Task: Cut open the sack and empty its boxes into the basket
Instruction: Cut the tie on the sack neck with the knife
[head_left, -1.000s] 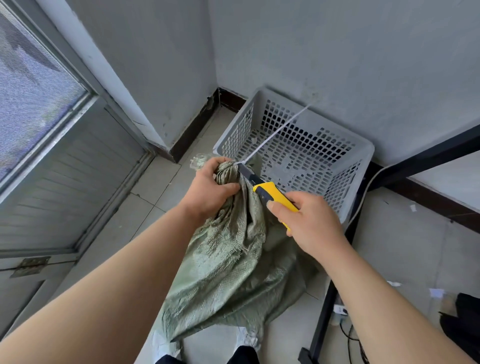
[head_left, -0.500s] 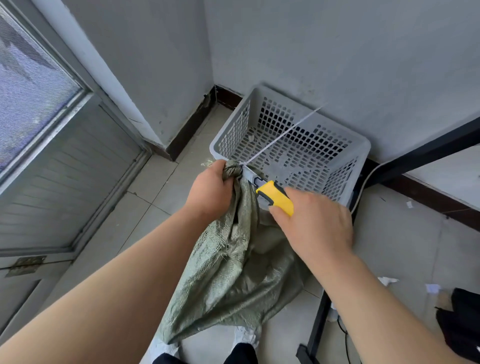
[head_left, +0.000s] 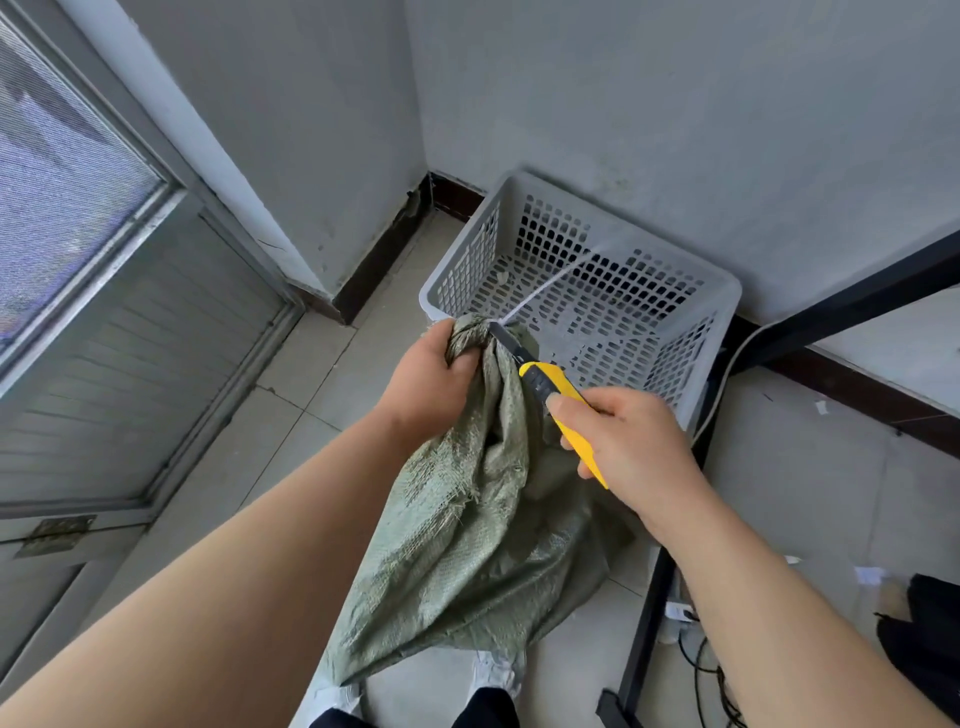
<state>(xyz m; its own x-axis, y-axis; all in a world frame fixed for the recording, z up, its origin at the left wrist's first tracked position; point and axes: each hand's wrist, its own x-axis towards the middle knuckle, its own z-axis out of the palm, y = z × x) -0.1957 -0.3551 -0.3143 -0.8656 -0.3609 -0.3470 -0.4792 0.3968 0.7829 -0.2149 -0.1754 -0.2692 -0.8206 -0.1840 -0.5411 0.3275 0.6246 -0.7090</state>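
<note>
A green woven sack (head_left: 467, 545) stands on the tiled floor in front of me, its top bunched and tied. My left hand (head_left: 431, 384) grips the bunched neck. My right hand (head_left: 628, 441) holds a yellow utility knife (head_left: 550, 389), whose blade tip touches the sack's neck just right of my left fingers. A thin white tie strap (head_left: 550, 283) sticks out from the neck over the basket. The grey perforated plastic basket (head_left: 727, 332) sits in the corner just beyond the sack. The boxes are hidden inside the sack.
A black metal table frame (head_left: 649, 613) rises right of the sack, with a white cable (head_left: 727, 374) beside the basket. Grey walls close the corner. A door with a screen window (head_left: 78, 218) stands on the left. Paper scraps and a dark object lie at the far right floor.
My right hand has drawn back a little, showing more of the knife, and the blade now sits at the sack's neck. My left hand keeps its grip on the neck.
</note>
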